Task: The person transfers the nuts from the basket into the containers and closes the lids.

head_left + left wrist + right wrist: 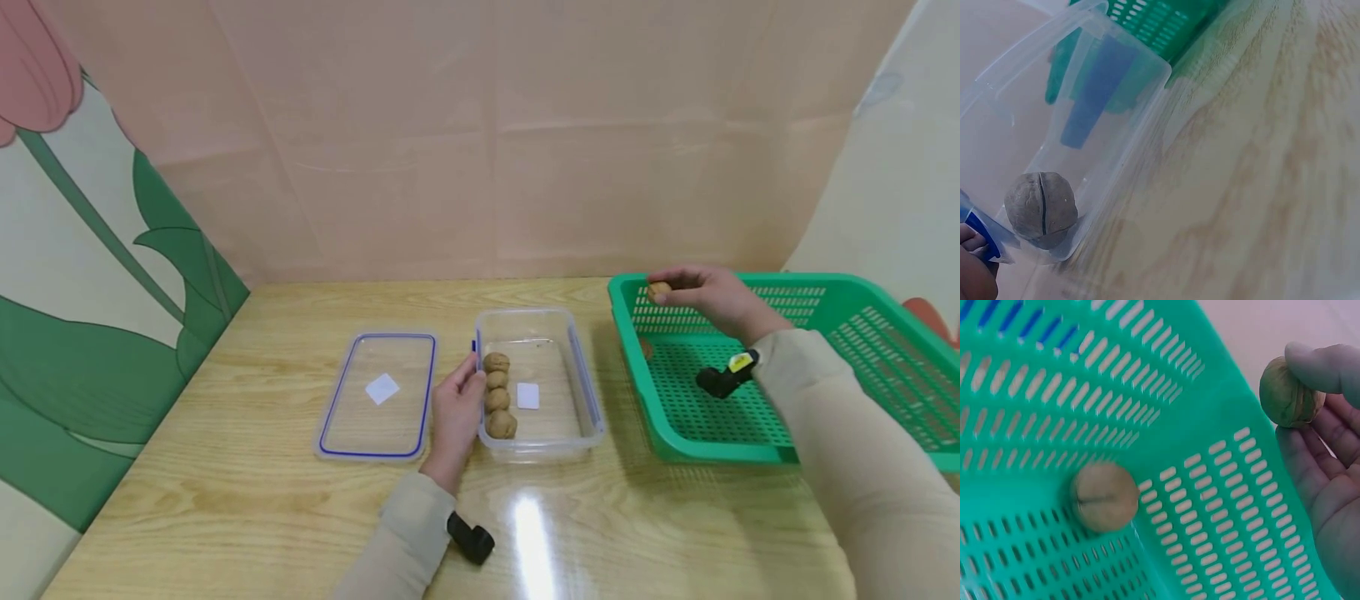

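My left hand grips the left side of a clear plastic box, fingers at its blue clip. A row of several walnuts lies along the box's left wall, beside a white square on the bottom. In the left wrist view the nearest walnut hides the others. Over the far left corner of the green basket, my right hand pinches a walnut between thumb and fingers. Another walnut sits in the basket's corner below.
Left of the box, a clear lid with a blue seal and a white square lies flat on the wooden table. The basket stands at the right, its rim higher than the box. A pinkish sheet hangs behind the table.
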{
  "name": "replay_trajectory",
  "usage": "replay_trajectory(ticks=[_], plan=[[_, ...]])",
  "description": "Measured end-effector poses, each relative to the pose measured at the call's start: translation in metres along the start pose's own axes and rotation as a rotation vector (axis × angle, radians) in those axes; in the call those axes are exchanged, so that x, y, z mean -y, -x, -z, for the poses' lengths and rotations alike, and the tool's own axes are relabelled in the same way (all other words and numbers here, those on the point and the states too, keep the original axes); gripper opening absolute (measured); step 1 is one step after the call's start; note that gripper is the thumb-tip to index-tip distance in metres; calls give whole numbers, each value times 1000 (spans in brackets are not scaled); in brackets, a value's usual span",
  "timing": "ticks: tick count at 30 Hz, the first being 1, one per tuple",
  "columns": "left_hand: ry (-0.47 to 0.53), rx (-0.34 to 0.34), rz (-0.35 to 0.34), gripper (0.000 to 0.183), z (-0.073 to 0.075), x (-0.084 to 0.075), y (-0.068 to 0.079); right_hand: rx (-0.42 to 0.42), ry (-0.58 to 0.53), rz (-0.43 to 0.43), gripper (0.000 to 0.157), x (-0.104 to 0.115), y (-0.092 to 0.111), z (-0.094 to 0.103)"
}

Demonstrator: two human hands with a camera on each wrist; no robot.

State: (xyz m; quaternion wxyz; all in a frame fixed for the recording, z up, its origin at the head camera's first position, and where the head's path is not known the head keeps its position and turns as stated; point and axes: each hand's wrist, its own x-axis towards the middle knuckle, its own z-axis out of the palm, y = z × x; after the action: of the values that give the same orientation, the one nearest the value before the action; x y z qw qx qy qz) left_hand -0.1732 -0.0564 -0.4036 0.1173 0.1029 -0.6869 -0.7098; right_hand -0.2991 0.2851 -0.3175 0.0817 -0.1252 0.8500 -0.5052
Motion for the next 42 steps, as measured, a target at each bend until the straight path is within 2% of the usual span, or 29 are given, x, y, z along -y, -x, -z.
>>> replay_trajectory(ticks=[2, 10, 17, 24, 27, 36, 42], plan=[[-1, 0, 2, 37, 0, 0, 0, -9, -47, 16, 37, 4, 1, -3], [10, -4, 3, 36, 0, 1, 0, 11, -169, 79, 33, 23, 4, -18], [2, -9, 4, 35, 0, 1, 0, 99, -266, 173, 30, 41, 3, -33], [-9, -4, 8, 35, 0, 1, 1, 178, -363, 222, 28, 58, 1, -49], [0, -4, 5, 36, 0, 2, 1, 199, -369, 227, 27, 63, 1, -57], [14, -15, -17, 35, -1, 2, 2, 228, -274, 219, 27, 82, 1, -90], [56, -22, -32, 35, -3, 2, 1, 274, -164, 177, 41, 92, -2, -119]])
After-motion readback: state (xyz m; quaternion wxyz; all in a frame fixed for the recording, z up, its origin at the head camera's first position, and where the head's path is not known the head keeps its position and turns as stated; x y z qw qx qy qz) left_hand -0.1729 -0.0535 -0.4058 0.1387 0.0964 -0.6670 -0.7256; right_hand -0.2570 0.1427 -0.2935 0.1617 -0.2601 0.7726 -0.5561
